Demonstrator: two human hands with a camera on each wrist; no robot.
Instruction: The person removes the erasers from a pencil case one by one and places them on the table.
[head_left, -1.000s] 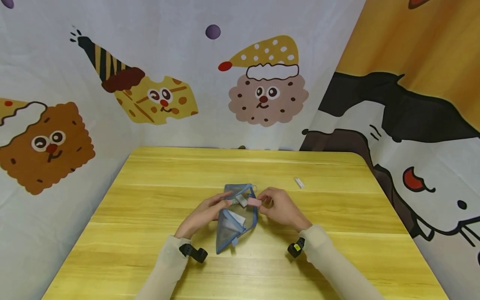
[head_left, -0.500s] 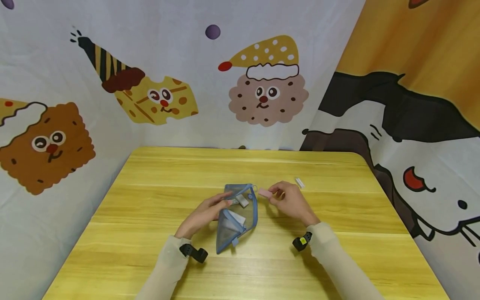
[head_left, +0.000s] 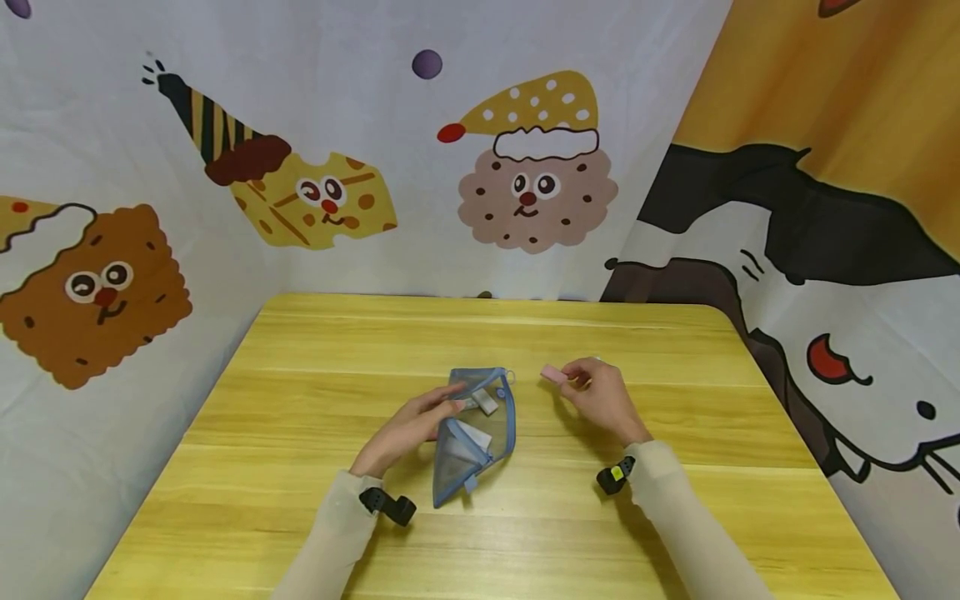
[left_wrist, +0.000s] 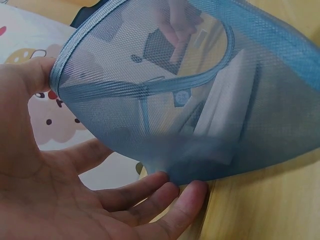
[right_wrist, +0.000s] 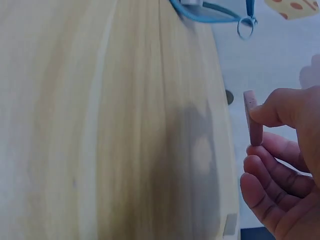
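Note:
A blue mesh zip pouch [head_left: 457,467] lies unzipped on the table, its mouth toward the right. My left hand [head_left: 411,427] holds its left side: in the left wrist view the thumb is at the zipper edge and the fingertips [left_wrist: 192,195] are under the mesh. Inside the pouch are a small grey-white block [head_left: 486,402] and a white flat piece [left_wrist: 227,107]. Right of the pouch, my right hand [head_left: 602,397] pinches a small flat pink eraser [head_left: 554,374] between thumb and fingers, above the table. In the right wrist view the eraser [right_wrist: 253,117] appears edge-on.
A small white piece [right_wrist: 230,224] lies on the wooden table [head_left: 315,350], mostly hidden behind my right hand in the head view. The pouch's zipper ring [right_wrist: 245,28] sticks out at its far corner. A cartoon-printed curtain [head_left: 337,83] hangs behind the table.
My right hand has drawn the pink eraser out from the pouch's mouth, moving right and farther back, and now covers most of the white piece. My left hand and the pouch have stayed put.

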